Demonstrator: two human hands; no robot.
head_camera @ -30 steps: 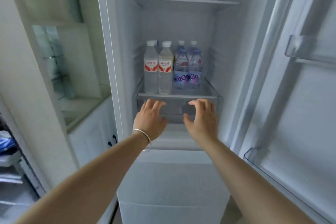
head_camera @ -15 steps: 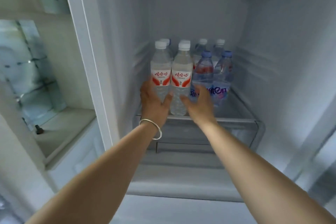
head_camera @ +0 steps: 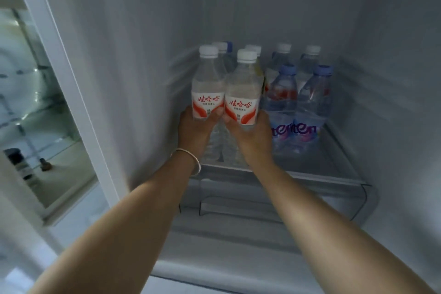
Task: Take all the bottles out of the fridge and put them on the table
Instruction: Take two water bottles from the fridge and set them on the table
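Since half a second ago, both hands have closed around the two front bottles they were only reaching toward, and the view has come nearer to the shelf. The left hand (head_camera: 196, 130), with a thin metal bangle (head_camera: 191, 159) at its wrist, grips the lower body of the left red-labelled bottle (head_camera: 208, 86). The right hand (head_camera: 254, 137) grips the right red-labelled bottle (head_camera: 243, 93) in the same way, just below its label. These two clear bottles have white caps, stand upright and touch each other side by side at the front left of the fridge (head_camera: 148, 55) interior.

They sit on a glass shelf (head_camera: 334, 164); whether they are lifted off it cannot be told. Behind them stand more white-capped bottles (head_camera: 220, 48), partly hidden. To the right, just beside the held pair, stand two blue-capped bottles (head_camera: 285, 93) with purple lettering low on their labels, and behind those two more clear bottles with white caps (head_camera: 310, 55). All remain upright inside the fridge.

Below the shelf is a clear drawer (head_camera: 310, 200); its contents cannot be made out. To the left, outside the fridge, a glass-fronted cabinet (head_camera: 35, 93) shows small dark items on a lower shelf.
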